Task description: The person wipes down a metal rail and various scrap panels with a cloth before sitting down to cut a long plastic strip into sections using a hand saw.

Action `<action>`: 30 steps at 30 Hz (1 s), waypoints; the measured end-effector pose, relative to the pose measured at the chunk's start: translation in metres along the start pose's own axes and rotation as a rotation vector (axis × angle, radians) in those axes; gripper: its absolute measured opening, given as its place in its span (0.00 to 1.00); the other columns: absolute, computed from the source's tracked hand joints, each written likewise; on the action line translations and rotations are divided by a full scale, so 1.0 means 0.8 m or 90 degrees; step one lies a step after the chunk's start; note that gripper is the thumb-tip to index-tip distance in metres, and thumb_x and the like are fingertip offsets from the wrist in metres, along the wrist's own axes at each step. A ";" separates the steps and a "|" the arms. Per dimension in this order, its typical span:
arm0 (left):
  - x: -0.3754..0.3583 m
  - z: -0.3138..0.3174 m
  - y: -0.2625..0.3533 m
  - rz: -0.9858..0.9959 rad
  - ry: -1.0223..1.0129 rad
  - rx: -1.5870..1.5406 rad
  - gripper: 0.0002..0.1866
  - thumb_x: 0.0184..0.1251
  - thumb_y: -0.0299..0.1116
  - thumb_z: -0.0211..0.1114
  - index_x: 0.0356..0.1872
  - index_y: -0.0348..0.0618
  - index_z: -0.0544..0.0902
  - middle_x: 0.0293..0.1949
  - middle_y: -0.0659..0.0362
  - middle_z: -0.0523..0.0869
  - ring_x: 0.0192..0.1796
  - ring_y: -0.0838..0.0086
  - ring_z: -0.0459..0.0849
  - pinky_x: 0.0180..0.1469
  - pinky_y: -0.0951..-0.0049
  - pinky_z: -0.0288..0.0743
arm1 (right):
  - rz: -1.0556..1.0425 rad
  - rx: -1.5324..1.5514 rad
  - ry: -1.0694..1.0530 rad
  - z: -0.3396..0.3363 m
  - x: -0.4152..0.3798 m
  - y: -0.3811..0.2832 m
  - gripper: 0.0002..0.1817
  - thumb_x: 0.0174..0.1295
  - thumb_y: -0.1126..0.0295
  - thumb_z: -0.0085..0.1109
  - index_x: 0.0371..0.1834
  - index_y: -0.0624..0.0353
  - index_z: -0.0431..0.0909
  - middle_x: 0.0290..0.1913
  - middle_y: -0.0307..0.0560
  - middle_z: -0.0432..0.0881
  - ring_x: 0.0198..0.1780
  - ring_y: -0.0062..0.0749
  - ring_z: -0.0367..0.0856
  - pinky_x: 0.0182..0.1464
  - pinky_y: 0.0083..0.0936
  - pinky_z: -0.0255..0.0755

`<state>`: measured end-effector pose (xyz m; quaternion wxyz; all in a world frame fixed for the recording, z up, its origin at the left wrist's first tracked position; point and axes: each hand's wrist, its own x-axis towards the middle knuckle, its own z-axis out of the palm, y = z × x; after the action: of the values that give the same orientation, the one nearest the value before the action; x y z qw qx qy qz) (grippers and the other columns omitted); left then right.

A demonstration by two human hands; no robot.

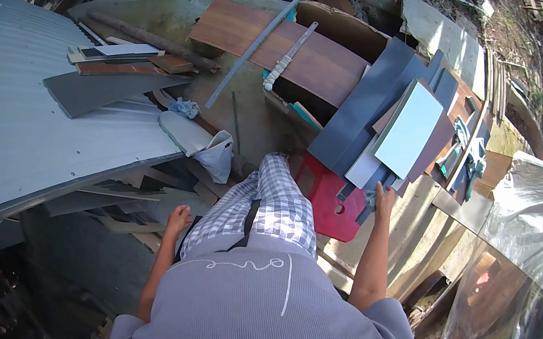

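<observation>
Yard ground [257, 125]: concrete-like, boards strewn about
Right hand [384, 197]: nearer; grip partly closed at the stack's near end, above the red stool [326, 219]; firm hold, cannot tell
Pale blue panel [411, 129]: just beyond the grip, long axis running forward, slightly right
Left hand [178, 220]: loosely curled, apparently empty, well apart

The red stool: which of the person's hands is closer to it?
The right. The right hand is just beside the stool, at the near end of the stacked boards; the left hand is farther away, across the checkered trousers.
</observation>
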<state>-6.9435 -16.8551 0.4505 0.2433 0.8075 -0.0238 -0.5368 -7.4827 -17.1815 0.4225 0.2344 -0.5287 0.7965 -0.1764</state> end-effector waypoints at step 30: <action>-0.007 -0.006 -0.006 -0.071 0.028 -0.070 0.20 0.63 0.43 0.57 0.52 0.44 0.73 0.40 0.60 0.80 0.35 0.76 0.81 0.34 0.79 0.71 | -0.468 -0.391 0.013 0.156 0.135 -0.244 0.27 0.56 0.75 0.48 0.63 0.57 0.61 0.66 0.52 0.59 0.68 0.46 0.55 0.65 0.47 0.51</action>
<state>-6.9425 -16.8471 0.4550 0.2576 0.8044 0.0563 -0.5323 -7.3005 -17.3597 0.4019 -0.0189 -0.8183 0.5743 -0.0094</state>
